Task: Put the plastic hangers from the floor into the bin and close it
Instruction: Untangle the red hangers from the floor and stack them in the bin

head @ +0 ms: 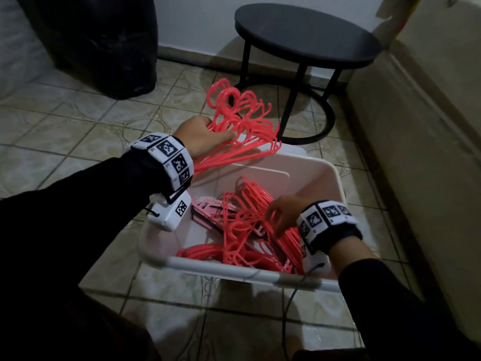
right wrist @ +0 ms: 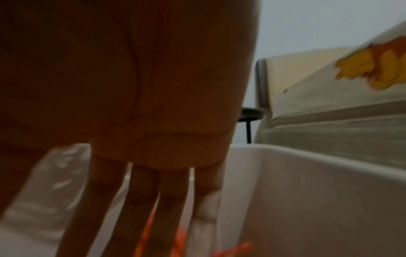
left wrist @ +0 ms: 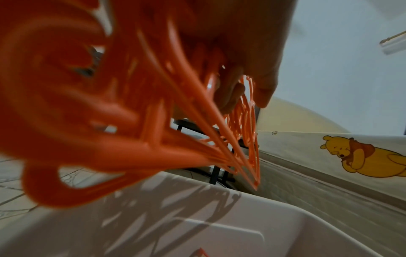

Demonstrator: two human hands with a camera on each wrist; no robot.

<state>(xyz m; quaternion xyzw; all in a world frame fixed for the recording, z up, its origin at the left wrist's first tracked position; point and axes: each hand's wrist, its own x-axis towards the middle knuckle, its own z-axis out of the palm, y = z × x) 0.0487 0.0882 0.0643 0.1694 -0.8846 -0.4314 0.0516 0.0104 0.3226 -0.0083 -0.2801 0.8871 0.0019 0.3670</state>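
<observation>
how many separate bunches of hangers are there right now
2. One bunch of coral hangers is gripped in the left hand, above the white bin's far-left rim. The other pile lies inside the bin, under the right hand. Single hangers can't be counted.

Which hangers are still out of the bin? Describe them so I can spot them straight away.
Start at the white bin on the tiled floor. Above its far left corner, the left hand grips a fanned bunch of coral hangers. Unlike the hangers piled inside, these are held in the air.
</observation>
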